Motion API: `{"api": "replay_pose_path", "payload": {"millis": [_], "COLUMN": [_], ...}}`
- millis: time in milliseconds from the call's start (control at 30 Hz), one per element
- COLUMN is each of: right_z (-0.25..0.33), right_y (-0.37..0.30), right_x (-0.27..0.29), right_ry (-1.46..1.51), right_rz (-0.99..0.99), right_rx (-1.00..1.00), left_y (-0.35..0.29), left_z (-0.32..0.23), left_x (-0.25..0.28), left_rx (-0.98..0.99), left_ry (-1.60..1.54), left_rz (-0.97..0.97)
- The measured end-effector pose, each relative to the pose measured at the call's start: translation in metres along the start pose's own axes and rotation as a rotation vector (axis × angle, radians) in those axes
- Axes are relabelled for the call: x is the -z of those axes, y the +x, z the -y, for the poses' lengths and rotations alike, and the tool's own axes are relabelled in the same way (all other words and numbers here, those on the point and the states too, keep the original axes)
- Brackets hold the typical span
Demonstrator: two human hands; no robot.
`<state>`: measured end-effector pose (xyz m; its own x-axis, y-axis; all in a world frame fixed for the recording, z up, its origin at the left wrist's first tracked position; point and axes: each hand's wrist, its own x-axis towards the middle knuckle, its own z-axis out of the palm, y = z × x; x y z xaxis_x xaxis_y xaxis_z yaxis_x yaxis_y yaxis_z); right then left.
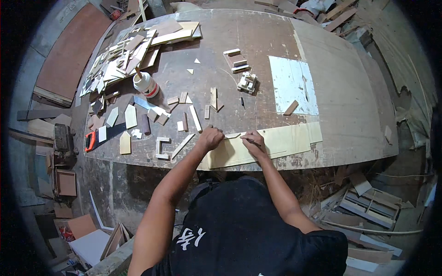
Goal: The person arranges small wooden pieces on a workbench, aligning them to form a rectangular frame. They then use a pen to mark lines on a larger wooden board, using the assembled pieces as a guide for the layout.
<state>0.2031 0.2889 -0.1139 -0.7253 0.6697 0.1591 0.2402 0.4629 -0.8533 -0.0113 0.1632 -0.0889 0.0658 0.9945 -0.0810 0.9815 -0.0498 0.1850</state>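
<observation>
A pale plywood board [285, 143] lies along the near edge of the worktable, in front of me. My left hand [212, 138] is closed at the board's left part, its fingers holding down one end of a small wood strip [232, 136]. At the strip's other end, my right hand [256, 143] is pinched around a thin pen-like tool [247, 139], its tip low over the plywood. The fingers hide most of that tool. A dark pen [242, 102] rests farther back on the table. Just left of my left hand lie narrow wood strips [195, 118] and a small U-shaped wooden frame [162, 148].
A white glue bottle [146, 85] stands left of centre, before a heap of wood offcuts [124, 60]. An orange-handled saw [90, 140] lies at the left edge. Small wooden assemblies [247, 83] sit farther back, and a white-painted panel [293, 86] lies at right.
</observation>
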Motion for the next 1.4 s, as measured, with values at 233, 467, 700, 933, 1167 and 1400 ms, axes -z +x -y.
{"api": "replay_pose_path", "payload": {"millis": [233,467,700,933,1167,1400], "right_z": [-0.003,0.001,0.013,0.025,0.031,0.029], "right_y": [-0.006,-0.008,-0.001,0.009,0.013,0.013], "right_x": [-0.004,-0.012,-0.011,-0.01,-0.013,-0.016], "right_ry": [0.07,-0.006,-0.039,-0.139,-0.131,-0.159], "right_rz": [-0.087,-0.128,-0.114,-0.008,0.005,0.004], "right_rx": [-0.076,-0.12,-0.119,-0.151,-0.135,-0.07], "left_y": [-0.008,-0.015,-0.017,-0.017,-0.014,-0.012], "left_z": [-0.002,-0.013,-0.021,-0.026,-0.024,-0.02], "left_x": [-0.01,-0.017,-0.02,-0.016,-0.019,-0.023], "left_rx": [0.051,0.055,0.031,0.025,0.038,0.034], "left_ry": [-0.056,0.012,0.107,0.119,0.108,0.109], "left_rz": [-0.075,-0.045,-0.034,-0.016,-0.008,0.041]}}
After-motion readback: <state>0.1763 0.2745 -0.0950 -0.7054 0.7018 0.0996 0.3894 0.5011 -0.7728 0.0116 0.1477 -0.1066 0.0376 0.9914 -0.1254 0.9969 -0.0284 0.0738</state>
